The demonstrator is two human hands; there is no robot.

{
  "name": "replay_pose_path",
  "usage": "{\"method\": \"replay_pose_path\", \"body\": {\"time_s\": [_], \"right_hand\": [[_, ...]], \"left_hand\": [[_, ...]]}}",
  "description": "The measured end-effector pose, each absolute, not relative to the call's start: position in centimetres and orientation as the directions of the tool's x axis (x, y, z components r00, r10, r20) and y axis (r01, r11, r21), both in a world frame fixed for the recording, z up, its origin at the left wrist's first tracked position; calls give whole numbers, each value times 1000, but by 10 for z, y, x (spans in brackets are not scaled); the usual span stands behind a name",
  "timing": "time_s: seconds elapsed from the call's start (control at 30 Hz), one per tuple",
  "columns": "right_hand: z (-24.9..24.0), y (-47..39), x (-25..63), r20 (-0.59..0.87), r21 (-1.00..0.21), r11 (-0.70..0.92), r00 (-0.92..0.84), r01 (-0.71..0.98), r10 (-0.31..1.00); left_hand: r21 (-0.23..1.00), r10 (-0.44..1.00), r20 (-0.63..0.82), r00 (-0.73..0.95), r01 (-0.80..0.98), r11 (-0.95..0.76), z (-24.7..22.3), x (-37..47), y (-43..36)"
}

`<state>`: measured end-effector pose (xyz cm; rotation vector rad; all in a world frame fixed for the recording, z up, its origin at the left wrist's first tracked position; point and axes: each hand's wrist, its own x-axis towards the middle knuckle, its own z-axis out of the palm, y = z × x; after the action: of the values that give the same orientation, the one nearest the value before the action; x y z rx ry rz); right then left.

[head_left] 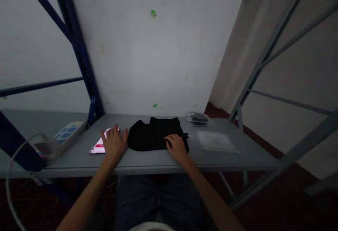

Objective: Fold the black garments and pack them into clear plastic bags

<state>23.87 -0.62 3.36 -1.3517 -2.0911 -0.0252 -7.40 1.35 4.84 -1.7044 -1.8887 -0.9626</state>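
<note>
A black piece of folded cloth (150,136), perhaps a garment, lies flat in the middle of the grey shelf top (158,162). My right hand (175,146) rests on its right part with the fingers stretched out and slightly bent. To the left of the cloth, my left hand (114,142) is spread over a phone (100,146) with a lit pink and white screen. The hand hides the phone's right side, and I cannot tell whether the fingers touch it.
Right of the cloth lie a clear plastic bag (216,141) and, farther back, a packet with something dark inside (198,117). A white power strip (66,136) sits at the left beside a blue metal post (79,48). A pale wall (158,62) stands behind; a cable (10,181) hangs at left.
</note>
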Motion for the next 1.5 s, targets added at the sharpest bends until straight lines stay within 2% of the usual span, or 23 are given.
{"method": "replay_pose_path", "body": {"time_s": [0.13,0.23,0.3,0.4,0.47,0.7,0.9,1.13,1.3,1.43,1.5], "right_hand": [[32,-1,244,543,-359,475,-234,803,806],[35,19,257,586,-396,465,-172,792,792],[42,41,268,577,-391,436,-153,811,802],[58,77,285,451,-335,318,-145,887,881],[66,99,293,398,-310,262,-126,914,909],[62,152,304,294,-250,164,-86,954,952],[50,170,308,253,-222,130,-72,966,965],[63,165,310,342,-272,172,-72,947,937],[70,143,311,395,-318,239,-101,917,913],[56,107,319,458,-345,365,-184,865,870],[47,85,324,481,-340,420,-228,841,846]], "left_hand": [[257,602,791,-113,954,-157,57,-66,20],[243,595,802,-56,940,-240,66,-51,46],[244,652,758,-7,931,-273,73,-36,72],[304,819,573,42,916,-260,82,-12,111],[308,859,506,79,914,-265,83,0,132],[292,904,394,166,910,-295,68,13,178],[371,910,376,173,872,-319,62,16,203],[581,917,383,107,744,-330,65,15,203],[716,915,385,118,588,-377,65,15,173],[716,858,464,219,478,-509,66,8,127],[631,800,502,328,494,-598,68,2,102]]}}
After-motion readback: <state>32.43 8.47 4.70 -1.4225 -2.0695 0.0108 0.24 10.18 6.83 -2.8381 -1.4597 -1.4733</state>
